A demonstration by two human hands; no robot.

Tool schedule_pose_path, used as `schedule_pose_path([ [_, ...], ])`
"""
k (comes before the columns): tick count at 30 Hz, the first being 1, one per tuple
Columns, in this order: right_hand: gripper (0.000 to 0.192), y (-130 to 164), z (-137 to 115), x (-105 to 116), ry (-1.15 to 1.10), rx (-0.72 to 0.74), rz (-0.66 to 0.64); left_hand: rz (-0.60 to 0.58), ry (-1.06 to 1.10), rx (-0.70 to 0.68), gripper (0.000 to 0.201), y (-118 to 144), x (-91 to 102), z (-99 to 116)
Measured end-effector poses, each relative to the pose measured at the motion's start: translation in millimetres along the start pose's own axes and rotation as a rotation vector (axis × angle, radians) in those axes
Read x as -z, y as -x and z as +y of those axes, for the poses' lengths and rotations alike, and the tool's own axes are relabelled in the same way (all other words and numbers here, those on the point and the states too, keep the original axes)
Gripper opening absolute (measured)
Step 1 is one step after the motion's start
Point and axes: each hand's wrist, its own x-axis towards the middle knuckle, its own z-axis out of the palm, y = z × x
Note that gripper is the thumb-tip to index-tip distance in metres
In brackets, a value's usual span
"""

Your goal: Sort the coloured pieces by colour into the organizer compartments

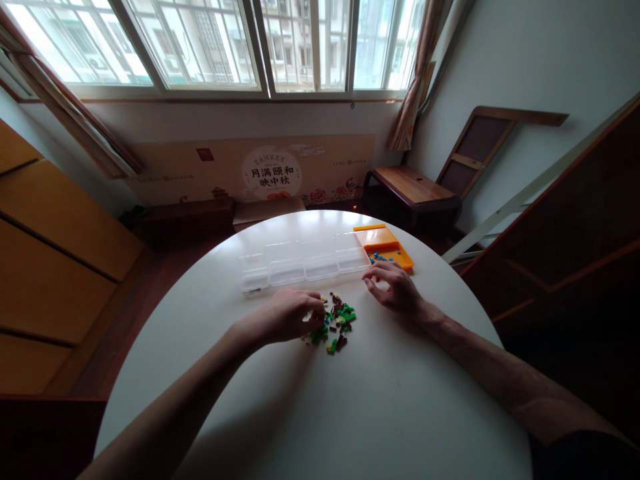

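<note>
Here, orange tray (387, 240) holding blue bricks (379, 257)

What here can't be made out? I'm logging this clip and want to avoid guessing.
- Head view: what the left hand pinches; its curled fingers hide it.
- Small bricks: too small to tell shapes.
- Clear trays: contents too faint.
- Orange tray: blue bits too small; right hand covers its near edge.

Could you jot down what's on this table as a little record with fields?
surface: round white table
left hand: fingers curled at the edge of the pile of small bricks
right hand: resting on the table, near the orange tray
pile colours: green, brown, some blue and yellow
containers: row of clear boxes
in orange tray: a few blue pieces
</note>
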Motion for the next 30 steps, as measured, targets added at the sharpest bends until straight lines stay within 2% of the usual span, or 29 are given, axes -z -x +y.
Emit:
schedule_pose_path([
  [5,0.012,0.6,-3.1,3.8,-0.018,0.053,0.003,-0.011,0.018,-0.015,0.015,-2.7,-4.0,-4.3],
  [10,0.012,-0.5,-6.7,8.4,-0.025,0.086,-0.014,-0.019,0.046,-0.046,0.009,-5.5,-0.1,0.2],
  [14,0.011,-0.8,-7.4,9.6,-0.032,0.093,-0.016,-0.027,0.015,-0.065,0.012,-6.6,2.7,4.6],
  [22,0.012,-0.8,-7.2,9.4,-0.046,0.106,-0.007,0.005,0.016,-0.032,0.01,-7.4,-6.8,0.5],
  [26,0.01,-4.1,-15.2,13.4,-0.057,0.15,0.0,0.094,0.183,0.021,0.018,-7.0,-10.6,-13.3],
  [30,0.009,-8.8,-31.0,14.6,-0.097,0.253,-0.103,0.146,0.441,0.069,0.029,-9.8,-17.6,-23.5],
])
